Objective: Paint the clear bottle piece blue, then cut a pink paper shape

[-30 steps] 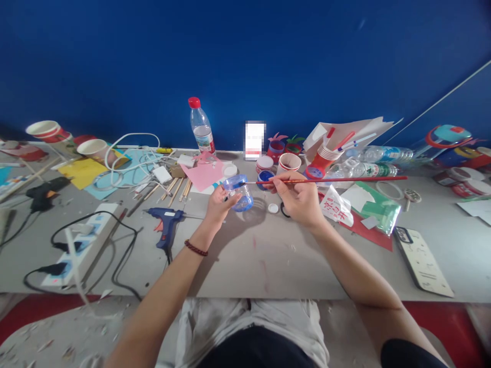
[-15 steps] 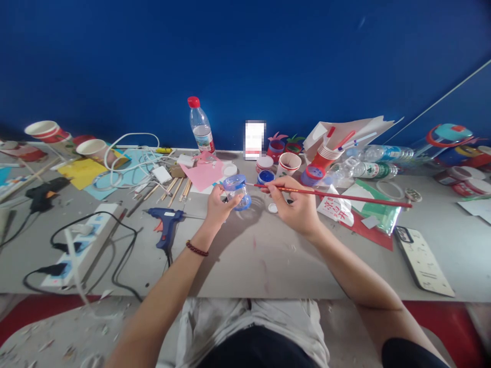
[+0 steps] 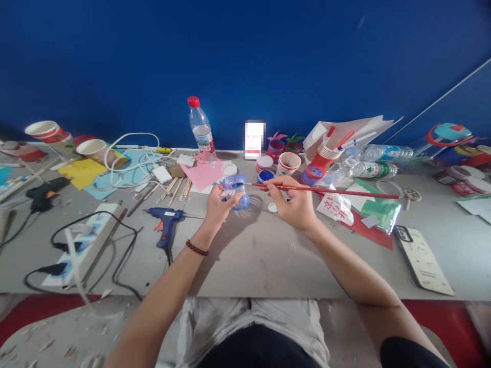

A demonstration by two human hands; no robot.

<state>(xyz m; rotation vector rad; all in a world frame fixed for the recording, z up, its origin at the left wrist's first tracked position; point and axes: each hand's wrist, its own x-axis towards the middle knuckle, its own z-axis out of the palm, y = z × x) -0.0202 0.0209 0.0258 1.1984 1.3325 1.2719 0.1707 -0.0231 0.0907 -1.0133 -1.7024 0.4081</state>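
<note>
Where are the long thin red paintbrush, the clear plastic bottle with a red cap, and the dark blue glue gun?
Long thin red paintbrush [image 3: 345, 192], head view: on its handle.
Clear plastic bottle with a red cap [image 3: 200, 120], head view: on its clear side.
Dark blue glue gun [image 3: 169, 220], head view: on its body.

Large red characters, apparently 凉白开, on the crumpled white label [image 3: 336, 206]; other print illegible

Plastic piece [image 3: 236, 190] (edges blue), red paintbrush [image 3: 345, 192] sideways

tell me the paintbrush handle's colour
The paintbrush handle is red, best seen in the head view.
</note>
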